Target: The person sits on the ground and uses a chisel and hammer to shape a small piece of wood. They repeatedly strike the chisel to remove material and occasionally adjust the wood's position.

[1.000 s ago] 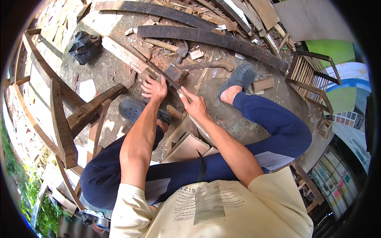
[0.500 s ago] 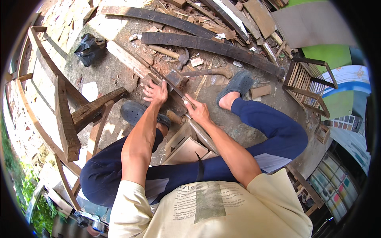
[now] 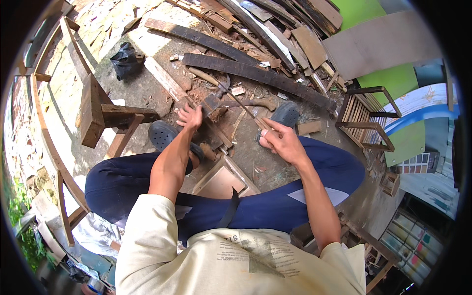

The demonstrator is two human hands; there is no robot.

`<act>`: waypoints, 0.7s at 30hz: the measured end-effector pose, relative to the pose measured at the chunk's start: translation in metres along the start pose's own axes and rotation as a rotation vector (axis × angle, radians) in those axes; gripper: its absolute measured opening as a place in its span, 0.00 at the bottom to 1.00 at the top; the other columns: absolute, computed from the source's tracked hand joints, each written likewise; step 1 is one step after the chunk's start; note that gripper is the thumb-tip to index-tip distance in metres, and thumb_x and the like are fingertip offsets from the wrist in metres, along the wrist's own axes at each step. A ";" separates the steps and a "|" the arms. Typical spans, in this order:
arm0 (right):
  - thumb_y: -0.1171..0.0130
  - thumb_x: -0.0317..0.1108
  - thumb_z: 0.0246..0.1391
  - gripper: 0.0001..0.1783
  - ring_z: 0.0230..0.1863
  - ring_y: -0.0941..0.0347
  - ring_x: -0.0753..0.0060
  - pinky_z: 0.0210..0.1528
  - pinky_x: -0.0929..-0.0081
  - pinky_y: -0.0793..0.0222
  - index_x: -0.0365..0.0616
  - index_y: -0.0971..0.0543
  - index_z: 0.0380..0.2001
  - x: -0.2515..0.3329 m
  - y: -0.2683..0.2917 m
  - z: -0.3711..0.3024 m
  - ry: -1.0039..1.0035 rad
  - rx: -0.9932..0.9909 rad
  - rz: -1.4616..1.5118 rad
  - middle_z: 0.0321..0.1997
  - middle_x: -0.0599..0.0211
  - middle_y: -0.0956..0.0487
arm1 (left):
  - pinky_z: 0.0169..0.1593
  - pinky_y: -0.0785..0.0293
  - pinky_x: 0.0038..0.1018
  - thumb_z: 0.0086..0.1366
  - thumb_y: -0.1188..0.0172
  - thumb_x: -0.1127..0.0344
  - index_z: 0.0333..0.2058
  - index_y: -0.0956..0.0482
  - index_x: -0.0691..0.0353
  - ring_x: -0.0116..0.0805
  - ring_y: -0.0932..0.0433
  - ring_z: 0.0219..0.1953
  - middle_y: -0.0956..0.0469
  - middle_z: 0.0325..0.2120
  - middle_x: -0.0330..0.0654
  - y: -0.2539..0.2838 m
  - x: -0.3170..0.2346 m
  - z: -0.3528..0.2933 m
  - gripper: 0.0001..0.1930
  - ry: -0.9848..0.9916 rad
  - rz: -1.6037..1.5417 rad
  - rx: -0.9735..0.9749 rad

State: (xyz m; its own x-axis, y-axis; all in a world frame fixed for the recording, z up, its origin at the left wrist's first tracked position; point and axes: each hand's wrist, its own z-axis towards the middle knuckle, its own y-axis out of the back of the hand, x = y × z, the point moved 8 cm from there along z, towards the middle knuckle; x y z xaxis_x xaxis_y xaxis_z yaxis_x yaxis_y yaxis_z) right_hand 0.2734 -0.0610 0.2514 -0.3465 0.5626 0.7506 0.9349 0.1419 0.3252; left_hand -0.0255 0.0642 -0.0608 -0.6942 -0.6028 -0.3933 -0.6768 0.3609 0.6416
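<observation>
My left hand (image 3: 189, 117) rests with its fingers spread on a short wooden piece at the near end of a long pale plank (image 3: 167, 81). My right hand (image 3: 282, 140) is closed around one end of a thin, straight, dark strip (image 3: 242, 105), whose kind I cannot make out. Its far end slants up and left above a claw hammer (image 3: 204, 76). Just beside my left hand lies a tool with a heavy block-like head and a curved wooden handle (image 3: 253, 103). Below, a wooden frame with a pale panel (image 3: 223, 178) stands between my legs.
Long dark curved boards (image 3: 260, 73) and scrap wood lie ahead. A black plastic bag (image 3: 127, 60) sits at far left, near a wooden chair-like frame (image 3: 91, 113). To the right are a slatted wooden rack (image 3: 366, 118) and a small wood block (image 3: 309, 128).
My right hand has moved right and a little nearer, carrying the thin strip away from the plank. My left hand stays on the wood. The view has shifted slightly.
</observation>
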 end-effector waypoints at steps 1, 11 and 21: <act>0.38 0.47 0.66 0.37 0.28 0.25 0.80 0.43 0.78 0.26 0.34 0.29 0.70 0.020 0.010 -0.015 0.056 -0.009 0.012 0.24 0.69 0.21 | 0.76 0.74 0.65 0.68 0.49 0.33 0.78 0.55 0.53 0.54 0.68 0.81 0.59 0.79 0.54 0.006 0.001 -0.001 0.49 -0.073 0.000 -0.028; 0.30 0.35 0.60 0.41 0.37 0.24 0.82 0.43 0.81 0.25 0.28 0.34 0.71 0.021 0.019 -0.022 0.233 -0.062 0.218 0.44 0.64 0.19 | 0.72 0.40 0.52 0.64 0.36 0.60 0.74 0.44 0.61 0.57 0.41 0.74 0.39 0.69 0.61 0.027 0.007 -0.085 0.43 -0.479 0.598 -0.336; 0.37 0.27 0.62 0.39 0.48 0.19 0.73 0.57 0.73 0.26 0.36 0.37 0.75 0.045 0.005 -0.046 0.382 -0.010 0.097 0.48 0.61 0.15 | 0.55 0.21 0.49 0.61 0.33 0.66 0.73 0.43 0.60 0.62 0.19 0.53 0.23 0.55 0.61 0.055 -0.003 -0.045 0.43 -0.528 0.666 0.017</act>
State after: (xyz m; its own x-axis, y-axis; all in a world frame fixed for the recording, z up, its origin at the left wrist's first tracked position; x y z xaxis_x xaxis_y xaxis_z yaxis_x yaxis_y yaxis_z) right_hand 0.2590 -0.0725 0.3127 -0.2614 0.2294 0.9376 0.9647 0.0935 0.2461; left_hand -0.0499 0.0536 0.0052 -0.9694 0.1486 -0.1956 -0.0872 0.5362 0.8395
